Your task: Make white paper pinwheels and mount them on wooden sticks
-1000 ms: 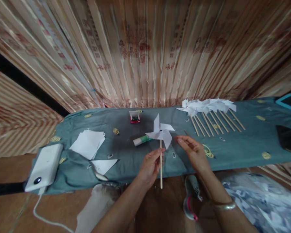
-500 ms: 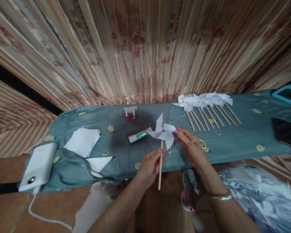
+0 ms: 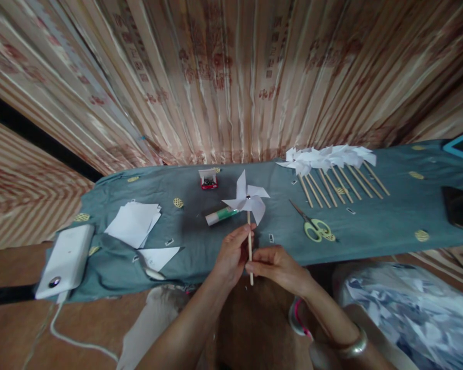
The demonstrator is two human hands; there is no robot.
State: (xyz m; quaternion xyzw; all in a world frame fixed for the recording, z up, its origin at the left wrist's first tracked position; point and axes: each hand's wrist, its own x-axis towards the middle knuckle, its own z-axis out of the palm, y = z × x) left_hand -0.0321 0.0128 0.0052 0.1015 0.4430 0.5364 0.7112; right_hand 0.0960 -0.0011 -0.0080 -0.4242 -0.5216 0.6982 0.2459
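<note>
A white paper pinwheel [image 3: 249,199] on a thin wooden stick stands upright between my hands at the front of the table. My left hand [image 3: 232,253] is closed around the stick just below the paper blades. Lower down, my right hand [image 3: 275,266] pinches the same stick between thumb and fingers. Behind the blades lies a green and white glue stick [image 3: 218,216], partly covered by them. Scissors [image 3: 312,226] with yellow-green handles rest to the right. A small red box [image 3: 209,180] of dark pins sits open at the back.
Several finished pinwheels [image 3: 332,159] lie in a row at the back right. Paper squares [image 3: 133,222], a folded sheet [image 3: 160,257] and a white power bank [image 3: 66,262] with a cable are on the left. A dark phone [image 3: 461,208] lies far right; a bag of paper scraps [image 3: 412,308] stands below.
My right hand has left the pinwheel's blade and moved down to the stick, uncovering the scissors. The pinwheel has shifted slightly left and up, and its blades have turned a little.
</note>
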